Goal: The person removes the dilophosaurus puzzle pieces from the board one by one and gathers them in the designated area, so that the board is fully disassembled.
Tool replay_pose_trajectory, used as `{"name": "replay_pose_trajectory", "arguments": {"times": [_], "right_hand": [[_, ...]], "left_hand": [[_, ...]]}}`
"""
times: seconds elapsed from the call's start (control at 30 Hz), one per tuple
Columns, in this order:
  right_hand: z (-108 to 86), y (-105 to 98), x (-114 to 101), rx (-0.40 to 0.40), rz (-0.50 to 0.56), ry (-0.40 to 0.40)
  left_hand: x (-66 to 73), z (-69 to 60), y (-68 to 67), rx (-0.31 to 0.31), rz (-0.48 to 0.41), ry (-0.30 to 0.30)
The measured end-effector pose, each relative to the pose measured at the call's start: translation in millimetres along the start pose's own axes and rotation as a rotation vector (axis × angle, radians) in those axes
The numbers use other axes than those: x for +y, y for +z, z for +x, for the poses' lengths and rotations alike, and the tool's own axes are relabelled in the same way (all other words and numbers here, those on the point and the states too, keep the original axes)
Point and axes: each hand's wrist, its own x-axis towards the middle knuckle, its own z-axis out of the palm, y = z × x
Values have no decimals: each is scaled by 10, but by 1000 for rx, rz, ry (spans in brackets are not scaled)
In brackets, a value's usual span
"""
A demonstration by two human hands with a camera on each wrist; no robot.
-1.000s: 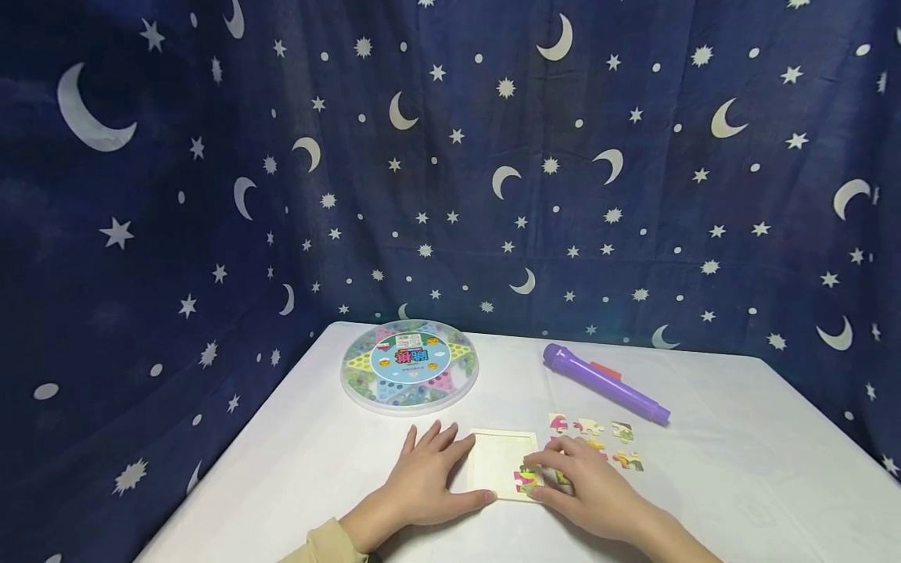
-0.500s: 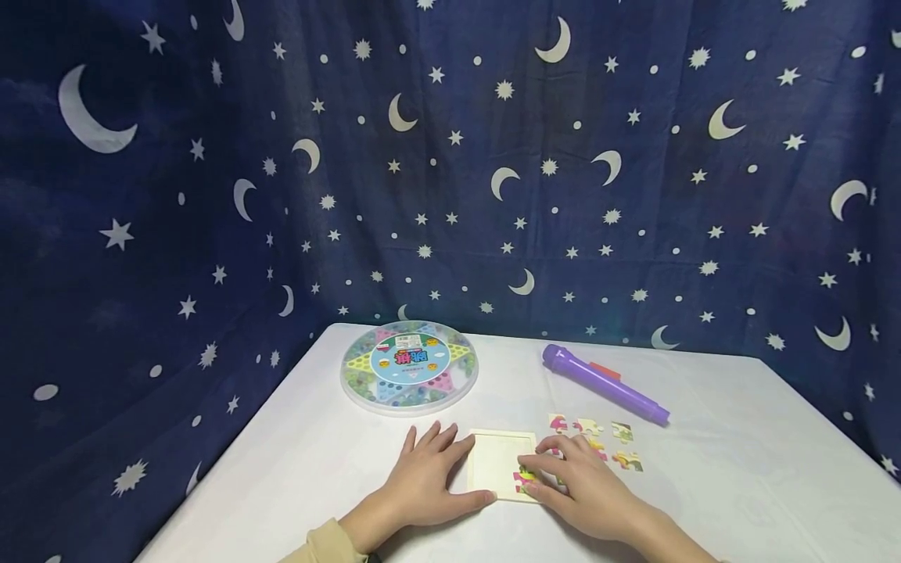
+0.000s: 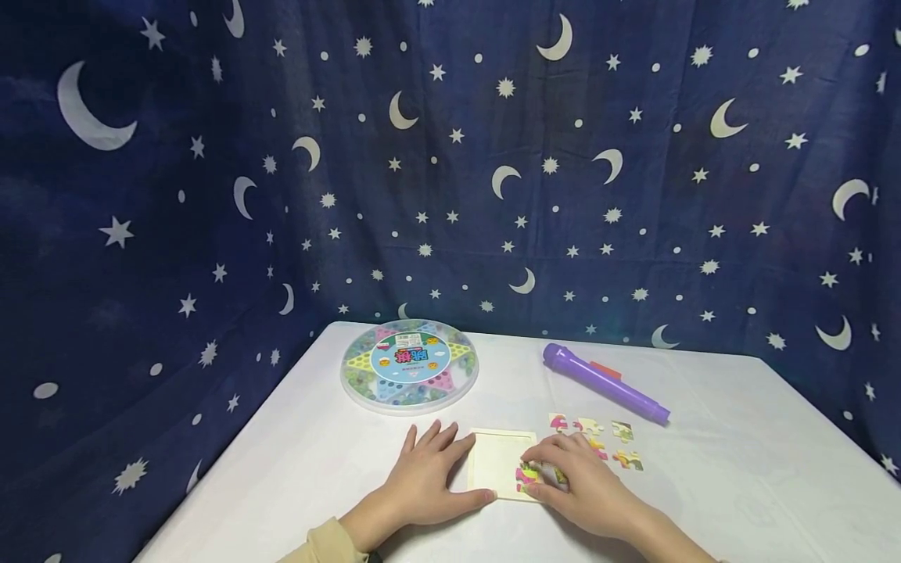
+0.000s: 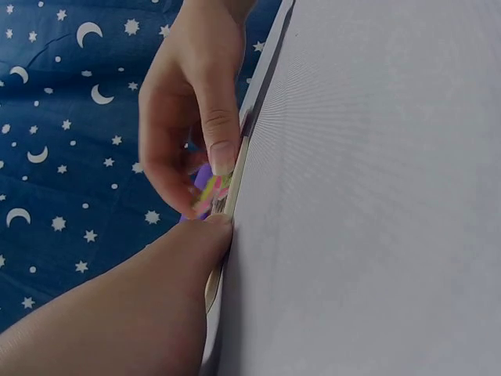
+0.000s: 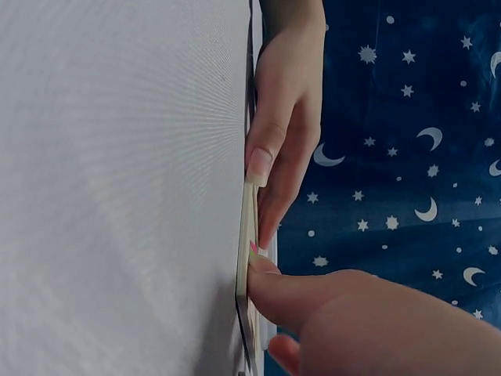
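Observation:
A shallow pale wooden puzzle tray (image 3: pixel 491 461) lies flat on the table between both hands. My left hand (image 3: pixel 427 478) rests at its left side, fingers spread, with the index fingertip at the upper left corner and the thumb on the near edge. Over the tray's near right corner, my right hand (image 3: pixel 586 486) pinches a pink, yellow and green jigsaw piece (image 3: pixel 526 475) between thumb and index finger. The left wrist view shows this jigsaw piece (image 4: pixel 210 193) tilted up from the tray. Several loose jigsaw pieces (image 3: pixel 627 460) lie right of the tray, some partly hidden behind the right hand.
Behind the tray stands a round, clear-lidded Chinese checkers set (image 3: pixel 410 366) with marbles. A purple toy microphone (image 3: pixel 607 385) lies at the back right, a red object (image 3: pixel 606 371) beside it. A dark blue curtain (image 3: pixel 457 156) with moons and stars surrounds the white table (image 3: pixel 739 469).
My right hand, still pinching the jigsaw piece, has shifted only slightly about the tray's near right corner. The left hand has stayed in place.

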Motion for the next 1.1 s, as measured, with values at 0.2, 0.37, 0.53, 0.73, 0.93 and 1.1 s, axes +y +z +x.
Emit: {"name": "replay_pose_trajectory", "arguments": {"times": [0.2, 0.37, 0.53, 0.73, 0.93, 1.1], "right_hand": [[33, 0, -4, 14, 136, 72], [39, 2, -13, 24, 229, 116], [-1, -40, -4, 30, 272, 175], [-39, -155, 47, 84, 300, 165], [-52, -301, 176, 47, 393, 142], [-49, -403, 297, -37, 394, 158]], "left_hand": [[-10, 1, -8, -7, 1, -11], [-25, -1, -6, -2, 7, -7], [-14, -3, 2, 1, 2, 2], [-8, 9, 18, -3, 5, 4], [-21, 7, 17, -12, -1, -8], [-28, 4, 19, -21, 2, -20]]}}
